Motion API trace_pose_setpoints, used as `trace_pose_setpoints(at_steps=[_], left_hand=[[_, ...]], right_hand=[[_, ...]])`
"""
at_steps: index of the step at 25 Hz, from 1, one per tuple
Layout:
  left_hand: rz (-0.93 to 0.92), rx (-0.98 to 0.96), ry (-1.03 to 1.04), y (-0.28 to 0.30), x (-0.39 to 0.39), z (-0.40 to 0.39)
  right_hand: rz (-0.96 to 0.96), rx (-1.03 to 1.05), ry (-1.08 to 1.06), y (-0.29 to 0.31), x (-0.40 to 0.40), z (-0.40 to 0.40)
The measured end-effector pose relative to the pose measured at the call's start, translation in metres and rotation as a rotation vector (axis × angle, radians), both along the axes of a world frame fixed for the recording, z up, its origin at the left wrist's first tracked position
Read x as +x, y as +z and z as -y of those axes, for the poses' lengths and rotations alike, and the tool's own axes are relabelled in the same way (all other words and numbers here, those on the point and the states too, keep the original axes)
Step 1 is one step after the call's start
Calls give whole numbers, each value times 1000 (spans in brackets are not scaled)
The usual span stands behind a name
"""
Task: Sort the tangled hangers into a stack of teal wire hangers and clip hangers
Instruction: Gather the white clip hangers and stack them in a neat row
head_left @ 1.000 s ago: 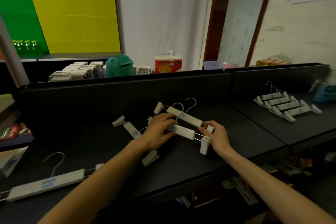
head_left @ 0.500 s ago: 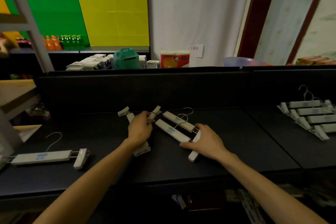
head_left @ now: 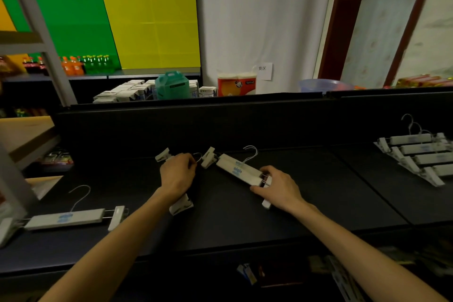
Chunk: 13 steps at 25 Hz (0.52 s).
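Note:
Two white clip hangers (head_left: 239,170) with wire hooks lie side by side on the black shelf (head_left: 220,223) in the middle. My right hand (head_left: 278,187) grips their right end, where the clips are. My left hand (head_left: 177,174) curls round another white clip hanger, mostly hidden under it; its clips (head_left: 181,205) stick out above and below the hand. A single clip hanger (head_left: 66,218) lies at the left edge. A stack of several clip hangers (head_left: 419,154) sits at the right. No teal wire hanger shows.
A black back wall (head_left: 196,125) rises behind the shelf. Beyond it stand white cartons (head_left: 122,93), a teal box (head_left: 171,84) and a roll pack (head_left: 236,83). A metal rack post (head_left: 41,39) leans at the left.
The two middle hangers have come together side by side under my right hand. My left hand has drawn its hanger away to the left. The view has swung left.

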State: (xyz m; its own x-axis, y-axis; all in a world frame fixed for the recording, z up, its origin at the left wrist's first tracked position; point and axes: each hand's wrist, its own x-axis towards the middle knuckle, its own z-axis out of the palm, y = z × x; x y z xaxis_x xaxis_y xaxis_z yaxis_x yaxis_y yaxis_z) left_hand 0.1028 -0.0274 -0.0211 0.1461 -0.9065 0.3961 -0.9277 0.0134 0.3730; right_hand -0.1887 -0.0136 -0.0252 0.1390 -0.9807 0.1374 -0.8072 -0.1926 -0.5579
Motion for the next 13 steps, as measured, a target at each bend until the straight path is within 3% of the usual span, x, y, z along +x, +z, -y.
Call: trace_pose_setpoints(at_steps=[5, 7, 10, 13], left_hand=[[-66, 154, 111, 3, 19, 6], [-24, 58, 85, 9, 8, 7], [62, -20, -244, 19, -26, 9], [245, 170, -599, 14, -72, 15]], right_hand=[[0, -5, -20, 0, -10, 6], [33, -46, -51, -1, -13, 5], [63, -130, -102, -4, -20, 3], [70, -189, -135, -10, -32, 0]])
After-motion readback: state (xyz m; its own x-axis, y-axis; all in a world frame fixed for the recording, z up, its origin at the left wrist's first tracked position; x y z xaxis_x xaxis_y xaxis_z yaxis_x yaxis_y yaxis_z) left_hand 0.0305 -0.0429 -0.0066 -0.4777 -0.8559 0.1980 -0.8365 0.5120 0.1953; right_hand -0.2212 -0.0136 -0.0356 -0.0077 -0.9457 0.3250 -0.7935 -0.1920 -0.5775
